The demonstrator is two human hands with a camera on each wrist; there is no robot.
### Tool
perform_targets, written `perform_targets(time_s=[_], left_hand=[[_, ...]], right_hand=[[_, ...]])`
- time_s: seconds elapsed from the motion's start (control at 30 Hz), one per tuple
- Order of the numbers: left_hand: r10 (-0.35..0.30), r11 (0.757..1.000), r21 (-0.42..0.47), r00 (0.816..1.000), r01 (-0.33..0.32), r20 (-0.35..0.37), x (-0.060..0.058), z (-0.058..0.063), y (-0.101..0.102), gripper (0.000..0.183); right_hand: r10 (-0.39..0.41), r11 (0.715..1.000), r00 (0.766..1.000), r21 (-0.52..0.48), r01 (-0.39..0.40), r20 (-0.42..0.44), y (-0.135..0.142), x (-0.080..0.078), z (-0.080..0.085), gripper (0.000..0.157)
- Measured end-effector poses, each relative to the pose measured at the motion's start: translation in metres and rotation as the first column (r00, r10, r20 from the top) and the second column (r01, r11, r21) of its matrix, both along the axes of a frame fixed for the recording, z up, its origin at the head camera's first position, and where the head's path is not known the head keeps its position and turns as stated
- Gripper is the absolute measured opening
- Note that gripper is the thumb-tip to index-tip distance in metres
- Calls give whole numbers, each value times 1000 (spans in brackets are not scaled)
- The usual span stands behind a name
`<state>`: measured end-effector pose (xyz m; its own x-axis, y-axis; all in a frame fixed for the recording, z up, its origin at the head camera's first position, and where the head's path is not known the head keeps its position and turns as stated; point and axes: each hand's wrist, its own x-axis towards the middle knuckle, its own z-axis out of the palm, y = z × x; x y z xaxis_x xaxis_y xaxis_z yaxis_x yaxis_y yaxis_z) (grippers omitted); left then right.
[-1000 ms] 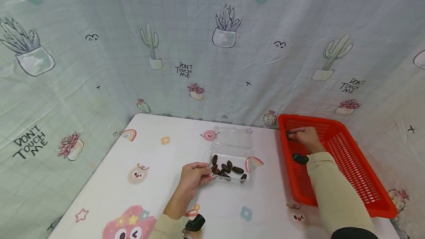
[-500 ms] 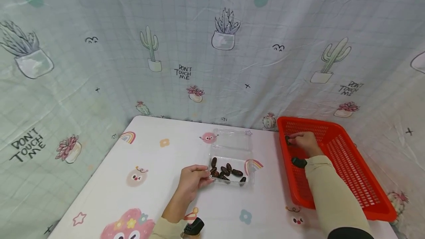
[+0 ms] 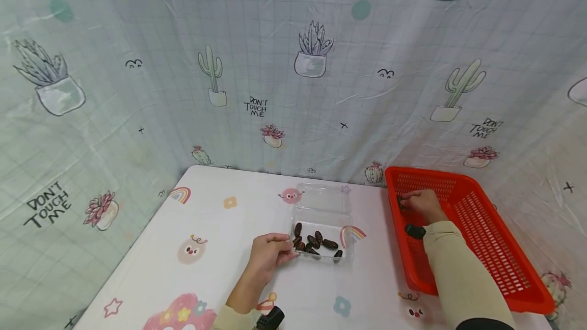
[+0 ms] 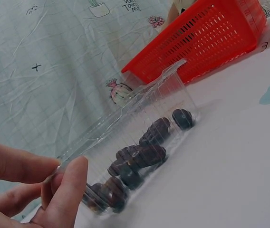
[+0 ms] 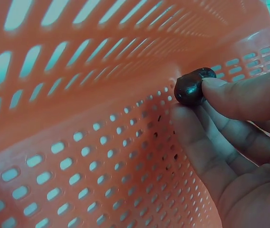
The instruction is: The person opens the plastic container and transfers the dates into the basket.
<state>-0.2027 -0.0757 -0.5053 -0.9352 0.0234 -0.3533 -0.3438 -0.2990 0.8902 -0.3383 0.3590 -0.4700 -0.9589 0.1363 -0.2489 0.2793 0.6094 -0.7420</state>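
A clear plastic clamshell box (image 3: 321,218) lies on the table with its lid folded back. Several dark brown, wrinkled dates (image 3: 330,244) are in its near half; the left wrist view shows these dates (image 4: 147,154) through the box's side. My left hand (image 3: 269,253) pinches the near left rim of the box between thumb and fingers. Inside the red basket (image 3: 492,238), at its far left, my right hand (image 3: 424,203) pinches a glossy dark date (image 5: 189,89) between thumb and fingers. In the right wrist view the date is close to the basket's corner, partly hidden by the thumb.
The basket has slotted walls and a perforated bottom, with a few small dark specks (image 5: 175,156) on it. A white table covering (image 3: 220,228) printed with cartoon figures lies under everything. A patterned curtain (image 3: 257,65) hangs behind the table's far edge.
The whole scene has shifted slightly lower in the head view. My left hand keeps its pinch on the box, and my right hand stays at the far left of the basket with the date.
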Motion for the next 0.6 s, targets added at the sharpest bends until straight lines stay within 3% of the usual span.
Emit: perform_targets(time_s=[0.27, 0.5, 0.6], left_hand=[[-5, 1000, 16, 1000, 5, -16, 0, -4, 4, 30], [15, 1000, 7, 1000, -15, -3, -1, -2, 3, 31], [23, 1000, 10, 1000, -23, -1, -2, -1, 2, 31]], right_hand=[[-13, 996, 1000, -85, 14, 6, 6, 10, 3, 36], [23, 998, 998, 57, -20, -54, 2, 16, 18, 35], [9, 1000, 998, -14, -10, -63, -4, 18, 30, 36]])
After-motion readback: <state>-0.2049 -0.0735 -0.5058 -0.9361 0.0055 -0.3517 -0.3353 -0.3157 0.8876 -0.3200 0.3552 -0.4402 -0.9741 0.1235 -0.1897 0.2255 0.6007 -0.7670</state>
